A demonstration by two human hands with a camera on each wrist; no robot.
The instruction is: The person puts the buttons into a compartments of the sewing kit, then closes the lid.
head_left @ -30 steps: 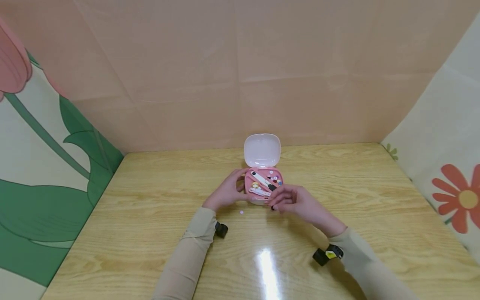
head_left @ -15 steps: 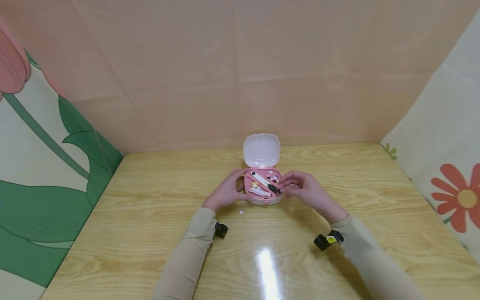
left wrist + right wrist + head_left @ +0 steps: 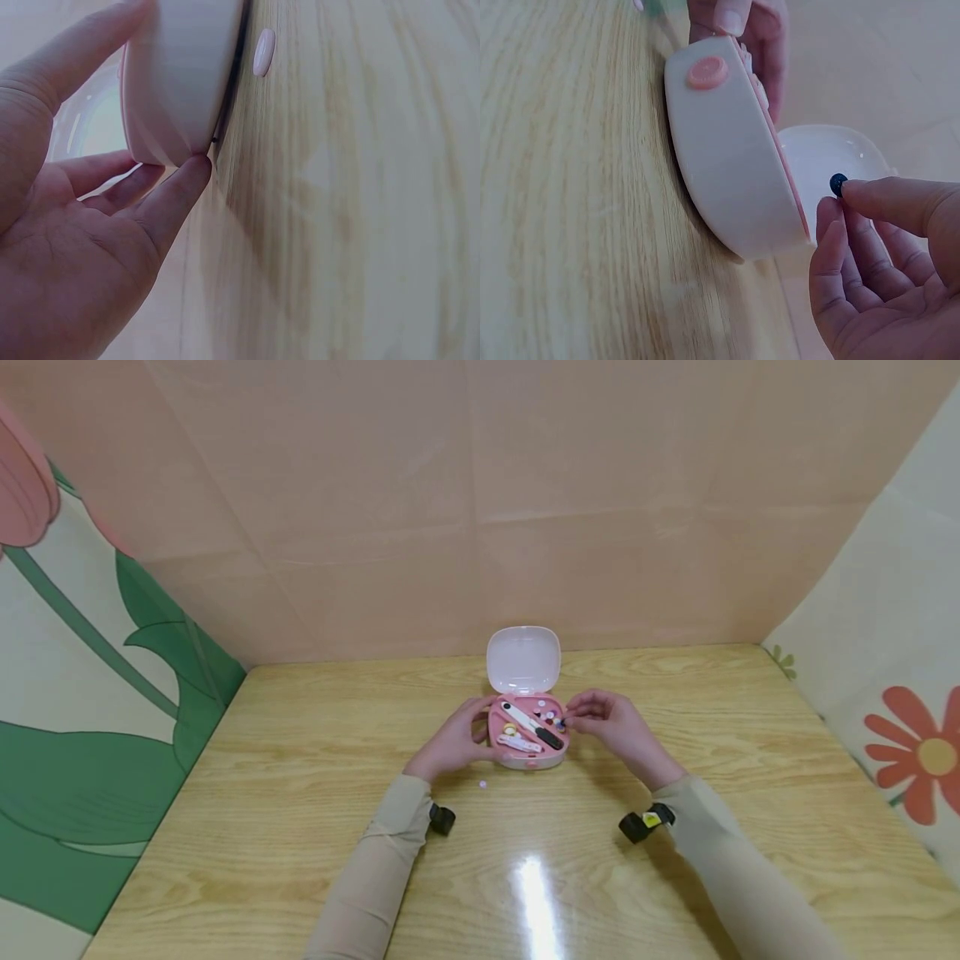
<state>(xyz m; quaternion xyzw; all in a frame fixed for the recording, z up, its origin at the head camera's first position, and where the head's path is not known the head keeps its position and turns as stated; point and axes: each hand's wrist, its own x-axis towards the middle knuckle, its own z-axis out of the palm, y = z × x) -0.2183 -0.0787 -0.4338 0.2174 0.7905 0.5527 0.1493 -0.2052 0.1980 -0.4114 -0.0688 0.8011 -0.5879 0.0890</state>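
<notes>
A small white sewing box [image 3: 531, 762] with a pink inner tray lies open, its pale lid [image 3: 523, 662] tipped back. My left hand [image 3: 453, 742] grips its left side, thumb at the front rim and fingers against the wall. Over the tray's right edge, my right hand [image 3: 613, 727] pinches a small dark button [image 3: 838, 184] between thumb and fingers. Several small buttons [image 3: 551, 716] sit in the right compartment. Diagonally across the tray lies a slim white tool with a black end [image 3: 550, 739]. A white item [image 3: 519, 743] and a yellowish round piece [image 3: 511, 729] occupy the left compartment.
One pale pink button [image 3: 483, 784] lies on the wooden table [image 3: 300, 793], in front of the box and near the left wrist. A pink-beige backdrop [image 3: 360, 527] rises behind the table's back edge. Flower-printed sheets stand at both sides.
My right hand has moved from the box's front right corner up along its right side, carrying the dark button to the button compartment. The left hand and box have stayed put.
</notes>
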